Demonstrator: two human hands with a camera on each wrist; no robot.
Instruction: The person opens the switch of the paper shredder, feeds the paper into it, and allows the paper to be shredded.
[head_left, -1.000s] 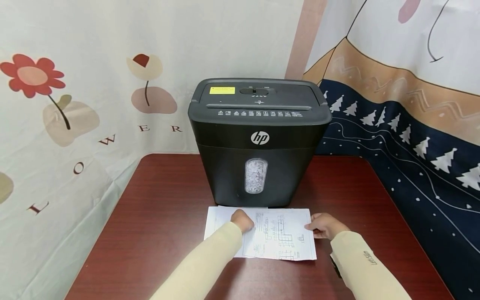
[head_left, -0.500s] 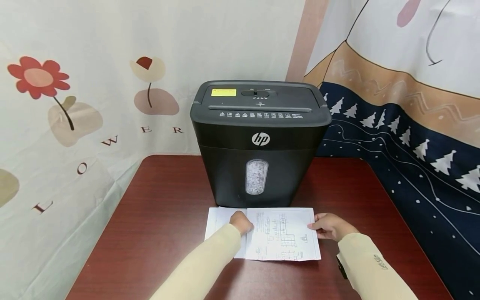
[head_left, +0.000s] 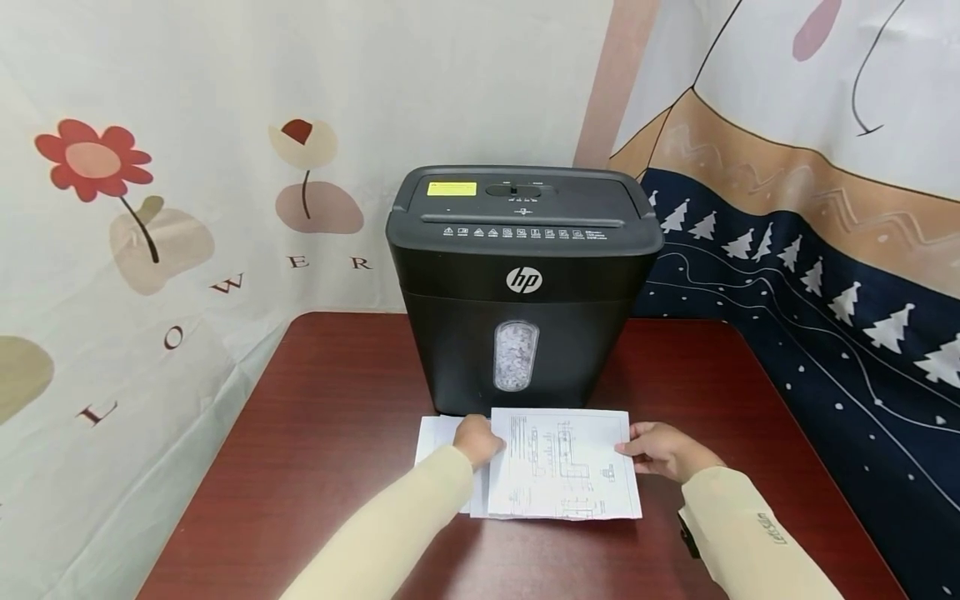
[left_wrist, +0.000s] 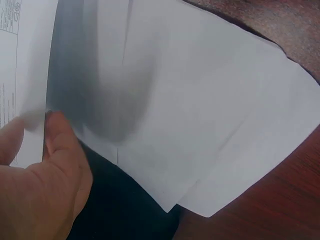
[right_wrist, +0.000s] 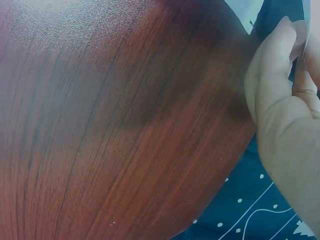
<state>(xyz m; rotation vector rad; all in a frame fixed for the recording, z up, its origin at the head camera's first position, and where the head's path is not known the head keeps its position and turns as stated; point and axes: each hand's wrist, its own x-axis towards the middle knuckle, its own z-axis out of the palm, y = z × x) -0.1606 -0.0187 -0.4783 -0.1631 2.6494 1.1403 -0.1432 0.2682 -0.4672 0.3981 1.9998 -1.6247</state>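
Observation:
In the head view a printed sheet of paper [head_left: 566,479] with line drawings is held between both hands, in front of a black HP paper shredder [head_left: 457,333]. My left hand [head_left: 477,442] pinches the sheet's left edge; the left wrist view has its thumb on one face and fingers behind. At the right edge, my right hand [head_left: 667,452] pinches the paper between thumb and fingers, partly cut off in the right wrist view. Beneath the held sheet lie loose white sheets [left_wrist: 215,100], fanned slightly apart, mostly blank on the visible side.
A reddish-brown wooden table [head_left: 337,417] bears everything. The shredder stands behind the papers, white shreds showing in its window [head_left: 515,357]. Behind the table hangs a white cloth [head_left: 187,67] with printed flowers, and a dark blue patterned part [head_left: 750,275] runs along the right.
The printed sheet has shifted right and its far edge has risen off the sheets below, which show more at the left. My right hand has moved slightly right with it.

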